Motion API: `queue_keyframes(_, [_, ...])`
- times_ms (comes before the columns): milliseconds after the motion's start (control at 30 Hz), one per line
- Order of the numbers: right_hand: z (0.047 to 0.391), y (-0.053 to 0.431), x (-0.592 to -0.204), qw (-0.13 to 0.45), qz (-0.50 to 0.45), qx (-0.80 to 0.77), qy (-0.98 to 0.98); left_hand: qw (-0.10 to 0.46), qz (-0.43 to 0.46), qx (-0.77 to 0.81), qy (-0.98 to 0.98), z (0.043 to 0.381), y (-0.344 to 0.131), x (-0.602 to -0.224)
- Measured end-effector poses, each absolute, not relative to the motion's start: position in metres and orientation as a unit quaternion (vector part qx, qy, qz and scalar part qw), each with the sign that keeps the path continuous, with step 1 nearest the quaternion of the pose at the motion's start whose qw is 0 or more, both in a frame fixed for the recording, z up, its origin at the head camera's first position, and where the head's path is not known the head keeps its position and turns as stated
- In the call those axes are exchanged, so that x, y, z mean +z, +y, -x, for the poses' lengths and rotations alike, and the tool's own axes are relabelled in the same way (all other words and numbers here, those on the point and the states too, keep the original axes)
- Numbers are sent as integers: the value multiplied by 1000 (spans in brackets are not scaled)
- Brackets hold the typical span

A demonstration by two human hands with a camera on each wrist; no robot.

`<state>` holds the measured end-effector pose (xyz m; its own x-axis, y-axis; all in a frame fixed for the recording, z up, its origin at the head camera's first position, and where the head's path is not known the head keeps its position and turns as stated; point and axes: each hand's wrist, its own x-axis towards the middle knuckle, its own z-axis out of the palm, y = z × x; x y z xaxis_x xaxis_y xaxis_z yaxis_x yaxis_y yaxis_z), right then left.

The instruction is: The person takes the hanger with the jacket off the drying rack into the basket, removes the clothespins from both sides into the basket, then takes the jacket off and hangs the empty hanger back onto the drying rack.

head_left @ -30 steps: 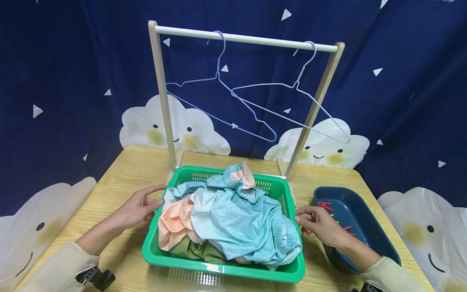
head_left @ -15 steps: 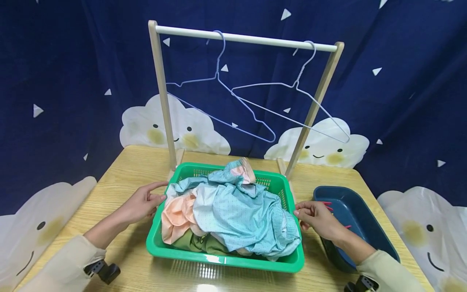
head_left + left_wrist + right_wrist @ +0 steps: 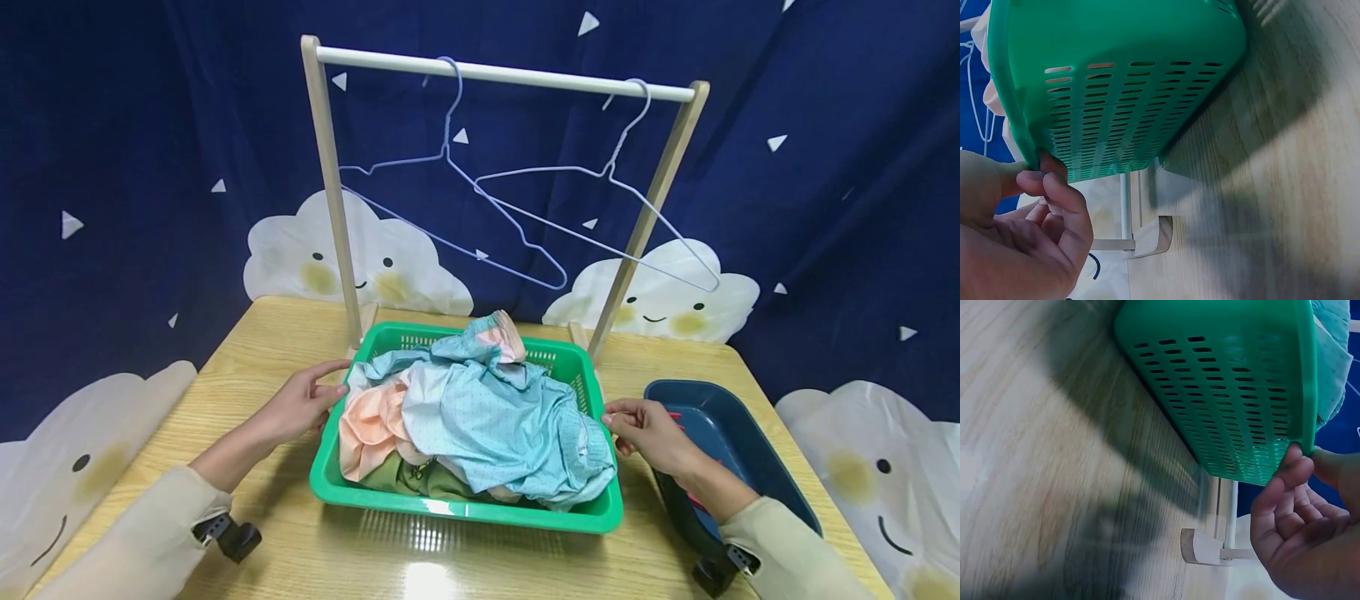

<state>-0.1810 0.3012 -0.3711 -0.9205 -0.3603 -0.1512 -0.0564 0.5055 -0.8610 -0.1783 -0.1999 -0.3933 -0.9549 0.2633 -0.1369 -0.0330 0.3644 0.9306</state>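
A green plastic basket (image 3: pixel 465 508) with slotted sides stands in the middle of the table. My left hand (image 3: pixel 300 404) pinches its left rim between thumb and curled fingers; the left wrist view shows the thumb over the rim (image 3: pixel 1007 94) and the fingers beneath. On the opposite side my right hand (image 3: pixel 648 433) pinches the right rim (image 3: pixel 1307 381) the same way. Heaped inside are a light blue dotted garment (image 3: pixel 495 425) with a gathered edge, a peach cloth (image 3: pixel 367 425) at the left and an olive green cloth (image 3: pixel 412 479) at the front.
Behind the basket stands a clothes rack (image 3: pixel 525 77) with wooden posts. A bluish hanger (image 3: pixel 450 154) and a paler hanger (image 3: pixel 611 167) hang from its bar. A dark blue tub (image 3: pixel 738 425) with red items sits at the right on the wooden table (image 3: pixel 262 350).
The basket has slid away from me, toward the rack, and slightly right at its left side. Both hands have moved along with it, keeping hold of the rims.
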Motion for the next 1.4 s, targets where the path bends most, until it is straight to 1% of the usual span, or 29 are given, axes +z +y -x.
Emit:
queue_keyframes(500, [200,298,-374,154,105,-501,845,119,-75,550,823,195,-200,-396])
queue_keyframes(767, [212,297,-375,143,107,-500,847,120,-73,552,822,202,-200,-396])
queue_keyframes(1400, [227,297,-379,146,82,-506,846,126,-55,551,823,214,-199,-399])
